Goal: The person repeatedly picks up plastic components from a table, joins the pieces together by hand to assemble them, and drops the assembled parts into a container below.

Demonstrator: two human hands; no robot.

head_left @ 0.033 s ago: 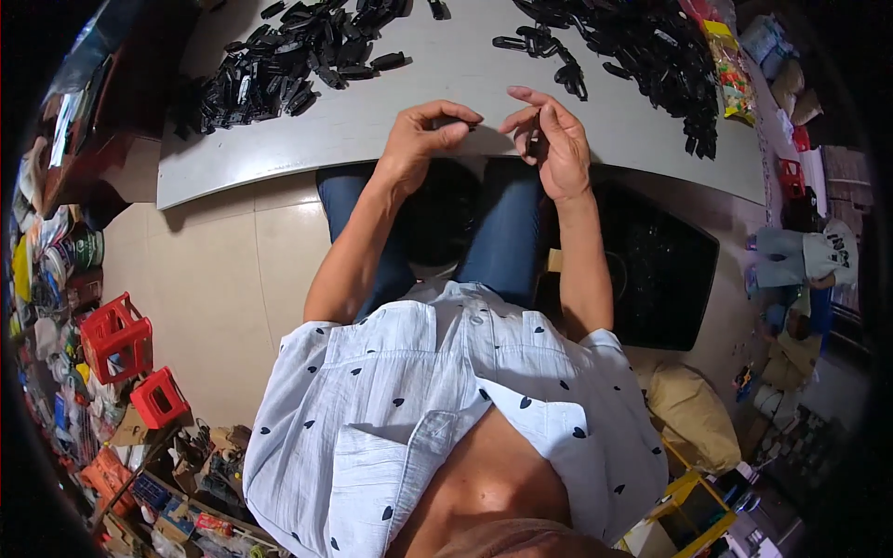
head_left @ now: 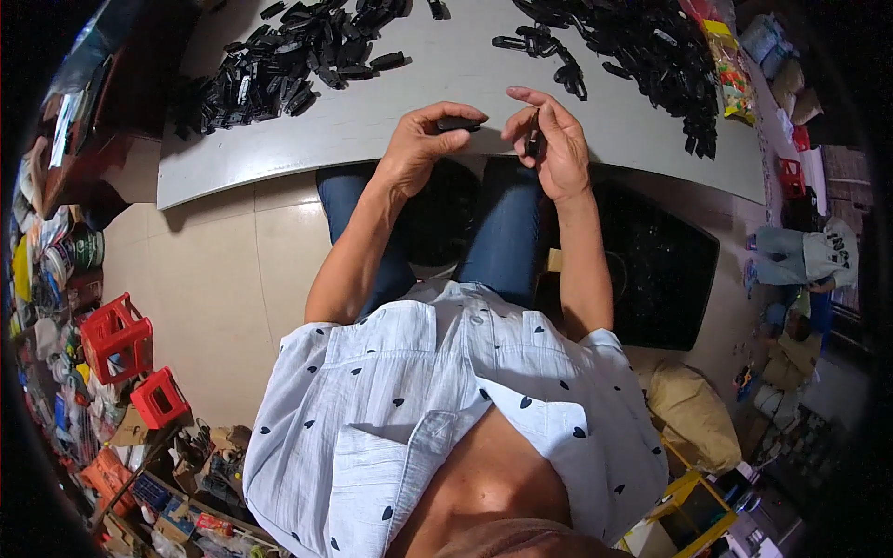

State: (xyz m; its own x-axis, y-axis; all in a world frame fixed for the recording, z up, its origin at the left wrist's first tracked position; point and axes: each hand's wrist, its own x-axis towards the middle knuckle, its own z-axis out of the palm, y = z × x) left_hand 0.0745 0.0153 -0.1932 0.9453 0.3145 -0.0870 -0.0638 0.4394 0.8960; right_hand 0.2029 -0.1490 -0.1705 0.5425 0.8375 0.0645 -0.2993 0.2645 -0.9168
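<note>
Left hand [head_left: 416,151]: I pinched a black part [head_left: 458,123] between its fingers, over the counter [head_left: 446,70].
Right hand [head_left: 562,153]: I held a second part [head_left: 533,145] among its half-curled fingers.

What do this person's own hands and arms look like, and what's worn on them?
The left hand and right hand are bare, with no gloves visible. Both forearms are uncovered; the short sleeves belong to a whitish shirt with scattered dark hearts.
</note>
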